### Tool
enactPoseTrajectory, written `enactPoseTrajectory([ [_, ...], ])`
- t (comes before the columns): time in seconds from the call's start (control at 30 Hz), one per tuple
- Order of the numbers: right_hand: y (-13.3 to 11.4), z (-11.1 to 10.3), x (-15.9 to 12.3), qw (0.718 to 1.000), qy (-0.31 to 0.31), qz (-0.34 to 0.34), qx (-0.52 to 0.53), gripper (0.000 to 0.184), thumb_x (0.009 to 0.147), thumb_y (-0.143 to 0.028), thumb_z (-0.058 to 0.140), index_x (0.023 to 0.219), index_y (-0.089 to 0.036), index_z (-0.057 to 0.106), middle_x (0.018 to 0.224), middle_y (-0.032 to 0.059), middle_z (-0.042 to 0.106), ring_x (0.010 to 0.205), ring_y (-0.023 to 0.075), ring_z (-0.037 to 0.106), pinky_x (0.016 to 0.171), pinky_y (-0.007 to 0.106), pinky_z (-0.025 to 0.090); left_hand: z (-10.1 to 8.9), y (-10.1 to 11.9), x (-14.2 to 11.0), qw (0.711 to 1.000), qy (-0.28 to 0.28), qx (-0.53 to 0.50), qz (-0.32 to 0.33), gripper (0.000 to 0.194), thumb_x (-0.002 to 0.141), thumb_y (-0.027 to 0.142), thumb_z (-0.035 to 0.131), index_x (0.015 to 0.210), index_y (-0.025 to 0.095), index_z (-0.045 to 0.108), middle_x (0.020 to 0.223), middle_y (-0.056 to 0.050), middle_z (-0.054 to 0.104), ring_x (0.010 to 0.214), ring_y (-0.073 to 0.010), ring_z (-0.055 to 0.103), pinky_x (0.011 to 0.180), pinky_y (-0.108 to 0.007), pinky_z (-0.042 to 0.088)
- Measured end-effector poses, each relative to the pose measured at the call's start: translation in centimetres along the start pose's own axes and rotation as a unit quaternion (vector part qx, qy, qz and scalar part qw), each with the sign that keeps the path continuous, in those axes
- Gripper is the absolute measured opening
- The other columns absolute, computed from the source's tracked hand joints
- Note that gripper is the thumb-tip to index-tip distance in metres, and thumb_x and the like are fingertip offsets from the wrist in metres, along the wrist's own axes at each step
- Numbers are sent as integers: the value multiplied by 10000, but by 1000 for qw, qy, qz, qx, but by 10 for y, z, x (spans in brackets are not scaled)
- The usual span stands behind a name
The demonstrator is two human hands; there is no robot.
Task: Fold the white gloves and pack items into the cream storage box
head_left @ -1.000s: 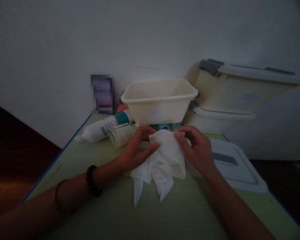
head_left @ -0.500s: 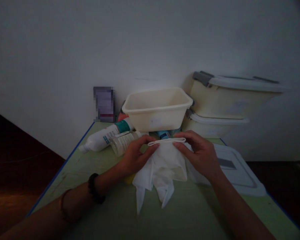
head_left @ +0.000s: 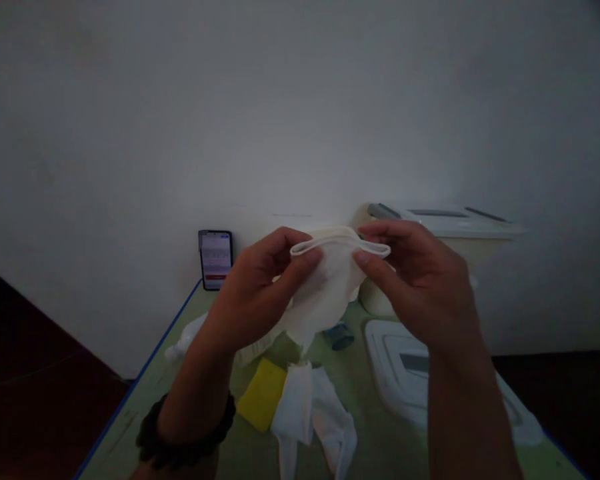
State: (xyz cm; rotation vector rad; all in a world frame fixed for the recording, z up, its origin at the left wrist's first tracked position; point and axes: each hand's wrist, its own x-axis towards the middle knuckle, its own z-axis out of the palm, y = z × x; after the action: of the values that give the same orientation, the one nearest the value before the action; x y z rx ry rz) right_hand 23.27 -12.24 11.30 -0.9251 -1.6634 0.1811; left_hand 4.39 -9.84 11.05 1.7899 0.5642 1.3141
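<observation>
I held the white cloth (head_left: 323, 287) up in both hands, above the yellow block (head_left: 263, 395) and a little to its right, clear of the table (head_left: 145, 413). My left hand (head_left: 260, 293) pinched one side of the rim, thumb in front and fingers behind, closed down to the cloth's thickness. My right hand (head_left: 420, 293) pinched the other side the same way, some of its fingers hidden behind the rim.

The cloth was off-white, thin and soft, greyed by the dim light. Its thick hem ran between my thumbs and bent into a narrow loop at either end; behind it another layer rose in a low hump. Below, the fabric hung in shallow creases, slanting left and narrowing to a ragged point.

More white fabric (head_left: 295, 407) lay against the block's right side, in folded pieces with tapering tails. A blue tube (head_left: 340, 335) lay beyond the block to the right, a lid (head_left: 390, 360) farther right. A white bottle (head_left: 187, 337) and, farther back, a phone (head_left: 217, 260) were beyond it to the left.
</observation>
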Motion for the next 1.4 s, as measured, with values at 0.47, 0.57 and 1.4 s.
enactPoseTrajectory([
  [0.47, -7, -13, -14, 985, -125, -36, -115, 97, 833, -189, 631, 830, -217, 538, 838, -10, 613, 784, 133, 602, 693, 255, 479, -21, 10, -7, 972, -174, 157, 28, 77, 880, 239, 601, 926, 177, 603, 849, 32, 643, 758, -53, 607, 668, -127, 481],
  [0.57, -12, -17, -14, 975, -167, -39, -141, 61, 841, -220, 636, 854, -209, 578, 799, -17, 630, 737, 113, 596, 665, 222, 474, -24, 14, -9, 963, -174, 205, 26, 97, 900, 255, 566, 935, 173, 605, 855, 29, 649, 762, -55, 602, 689, -138, 478],
  [1.4, -12, -22, -9, 972, -191, -23, -133, 152, 881, -237, 597, 1013, -205, 665, 943, 15, 692, 851, 139, 631, 756, 254, 489, -7, 15, -2, 949, -116, 290, 42, 196, 880, 346, 568, 838, 166, 634, 729, 19, 624, 614, -89, 515, 553, -183, 391],
])
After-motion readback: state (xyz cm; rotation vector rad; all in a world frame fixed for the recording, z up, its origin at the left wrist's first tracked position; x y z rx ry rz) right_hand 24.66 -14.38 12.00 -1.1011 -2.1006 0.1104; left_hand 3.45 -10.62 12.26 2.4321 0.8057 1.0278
